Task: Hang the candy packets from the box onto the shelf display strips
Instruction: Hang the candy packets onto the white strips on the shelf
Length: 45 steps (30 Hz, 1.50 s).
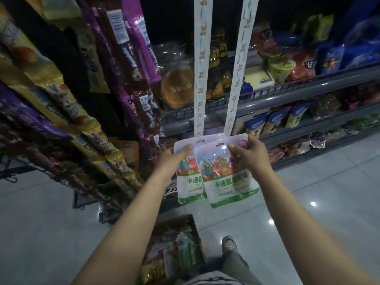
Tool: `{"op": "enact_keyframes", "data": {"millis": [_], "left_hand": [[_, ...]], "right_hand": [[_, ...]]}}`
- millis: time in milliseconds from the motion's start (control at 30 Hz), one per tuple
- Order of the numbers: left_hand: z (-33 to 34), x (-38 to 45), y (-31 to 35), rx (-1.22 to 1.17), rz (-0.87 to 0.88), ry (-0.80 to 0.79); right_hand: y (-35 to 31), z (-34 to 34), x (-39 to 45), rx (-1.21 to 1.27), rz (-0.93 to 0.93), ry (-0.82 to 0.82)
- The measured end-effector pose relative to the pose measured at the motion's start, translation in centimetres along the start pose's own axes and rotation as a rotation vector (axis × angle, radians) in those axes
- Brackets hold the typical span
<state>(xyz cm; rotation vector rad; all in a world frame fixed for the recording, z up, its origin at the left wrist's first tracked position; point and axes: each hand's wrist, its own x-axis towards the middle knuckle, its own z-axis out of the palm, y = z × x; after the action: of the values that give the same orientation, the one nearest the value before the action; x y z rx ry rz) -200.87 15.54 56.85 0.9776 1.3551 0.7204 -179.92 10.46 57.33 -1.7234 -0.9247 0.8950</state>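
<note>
Two white-and-green candy packets are held up in front of the shelf. My left hand (pixel 174 159) grips the rear packet (pixel 188 182) at its upper left corner. My right hand (pixel 249 154) pinches the top of the front packet (pixel 228 182), which overlaps the rear one. Two white display strips hang down the shelf front: the left strip (pixel 200 64) and the right strip (pixel 238 66). Their lower ends reach just behind the packets' tops. A cardboard box (pixel 174 249) with several more packets stands on the floor below my arms.
Hanging rows of purple and yellow snack packets (pixel 67 95) crowd the left side. Grey shelves (pixel 308 89) with bread, bags and boxes run behind and to the right. My shoe (pixel 229 244) stands on the glossy tiled floor beside the box.
</note>
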Motion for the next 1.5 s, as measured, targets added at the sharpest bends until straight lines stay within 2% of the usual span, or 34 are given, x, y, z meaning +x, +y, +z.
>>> {"op": "enact_keyframes", "data": {"millis": [167, 300, 367, 433, 533, 600, 667, 833, 967, 1267, 1500], "left_hand": [[3.3, 1.4, -1.9, 0.089, 0.024, -0.061], [5.4, 3.2, -3.7, 0.129, -0.009, -0.004], [5.7, 4.1, -4.8, 0.183, -0.047, 0.028], [6.0, 4.8, -5.6, 0.232, -0.071, 0.036], [6.3, 5.5, -6.3, 0.262, -0.043, -0.007], [6.4, 6.0, -6.7, 0.266, -0.031, -0.007], [6.2, 6.6, -7.1, 0.238, -0.038, 0.018], [5.8, 7.8, -7.1, 0.132, -0.032, 0.08], [5.9, 8.4, -7.0, 0.061, -0.03, 0.063], [6.0, 10.3, -6.2, 0.121, -0.109, 0.134], [6.2, 11.2, -6.6, 0.103, -0.074, 0.171]], "right_hand": [[3.3, -0.4, 2.7, -0.056, 0.064, 0.038], [5.5, -0.7, 4.9, -0.166, 0.107, -0.021], [6.2, -0.8, 5.8, -0.166, 0.066, -0.075], [6.5, -0.7, 6.9, -0.282, -0.085, -0.161], [6.4, 0.3, 8.8, -0.615, -0.271, -0.39], [5.9, 1.2, 9.9, -0.736, -0.212, -0.543], [5.5, 2.0, 10.8, -0.717, -0.112, -0.651], [4.2, 2.7, 12.2, -0.705, -0.11, -0.767], [4.1, 3.0, 12.7, -0.751, -0.127, -0.75], [4.5, 3.3, 14.0, -0.674, -0.095, -0.628], [4.8, 3.9, 14.9, -0.665, -0.096, -0.663]]}}
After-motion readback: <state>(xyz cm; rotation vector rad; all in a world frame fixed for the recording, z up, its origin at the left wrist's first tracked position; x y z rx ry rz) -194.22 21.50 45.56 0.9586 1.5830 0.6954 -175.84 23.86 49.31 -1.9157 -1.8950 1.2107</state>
